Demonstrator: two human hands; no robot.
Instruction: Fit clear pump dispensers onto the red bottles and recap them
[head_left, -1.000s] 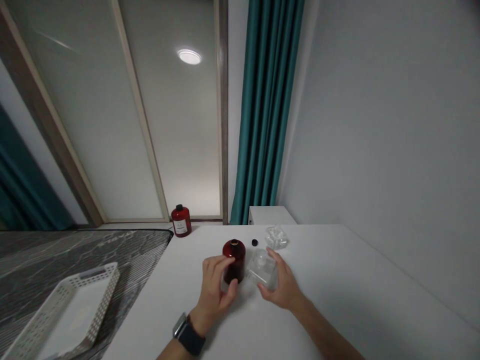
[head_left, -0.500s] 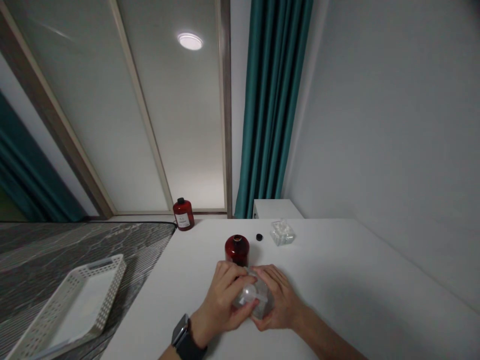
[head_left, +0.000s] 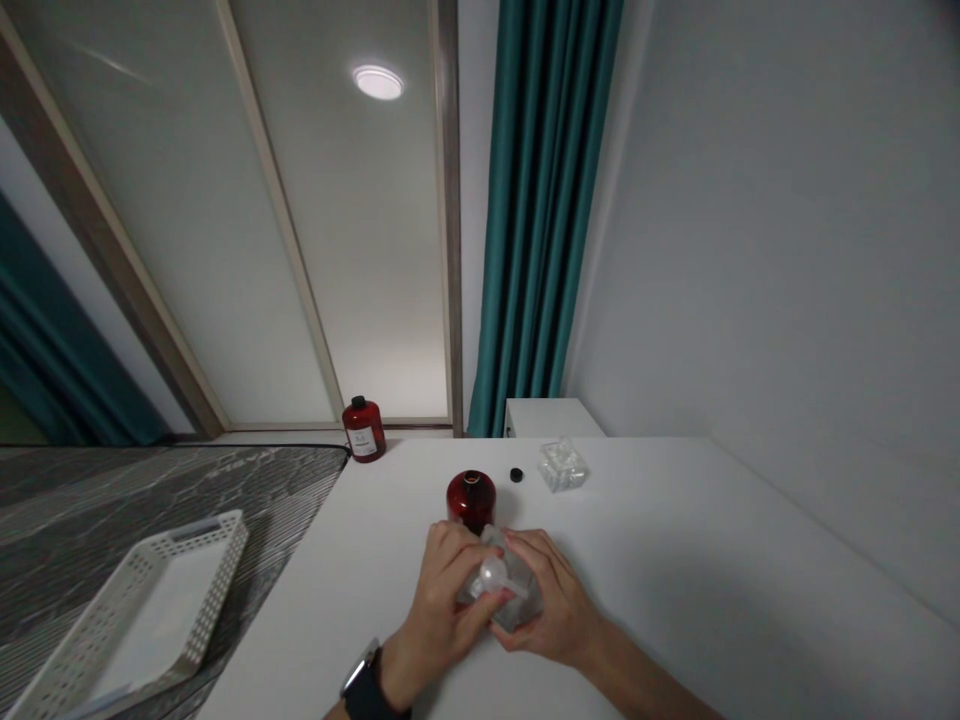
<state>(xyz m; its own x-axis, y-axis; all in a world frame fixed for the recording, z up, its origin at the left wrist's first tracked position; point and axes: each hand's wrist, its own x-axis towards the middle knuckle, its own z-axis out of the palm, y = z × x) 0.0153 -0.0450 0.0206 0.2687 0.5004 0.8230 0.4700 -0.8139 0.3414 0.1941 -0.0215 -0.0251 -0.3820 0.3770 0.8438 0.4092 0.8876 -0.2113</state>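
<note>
Both hands meet on a clear glass bottle [head_left: 504,590] above the white table [head_left: 675,560]. My left hand [head_left: 442,600], with a dark watch on the wrist, pinches the bottle's round clear stopper. My right hand [head_left: 547,605] wraps round the bottle's body from the right. Just behind the hands stands an open dark red bottle [head_left: 471,499]. Its small black cap [head_left: 516,475] lies further back on the table.
A second clear glass object [head_left: 562,466] sits at the back of the table. Another capped red bottle [head_left: 363,429] stands on the floor by the sliding door. A white perforated tray [head_left: 135,620] lies on the grey patterned surface at left. The wall runs along the table's right side.
My left hand left the red bottle and joined my right hand on the clear bottle, which came nearer to me. The fingers have since shifted slightly on the stopper.
</note>
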